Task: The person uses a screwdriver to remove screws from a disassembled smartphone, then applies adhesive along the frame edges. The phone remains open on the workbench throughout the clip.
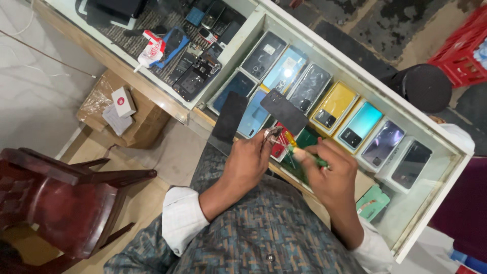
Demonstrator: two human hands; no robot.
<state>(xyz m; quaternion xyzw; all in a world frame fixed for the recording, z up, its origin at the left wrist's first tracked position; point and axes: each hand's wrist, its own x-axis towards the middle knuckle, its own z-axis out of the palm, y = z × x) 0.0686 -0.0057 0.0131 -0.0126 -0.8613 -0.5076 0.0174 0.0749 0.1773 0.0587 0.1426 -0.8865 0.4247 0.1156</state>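
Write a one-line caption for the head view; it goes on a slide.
Left hand pinches a small metal part while right hand holds a green-handled tool over a glass display counter.

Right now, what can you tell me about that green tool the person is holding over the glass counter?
The green tool looks like a slim screwdriver with a green, plastic-looking handle and a pale end near the fingertips. The right hand wraps around most of it, so its full shape is hidden. It lies tilted, tip pointing toward the left hand, which pinches a small reddish part. The thin tip is too small to see clearly. It is held above the glass counter.
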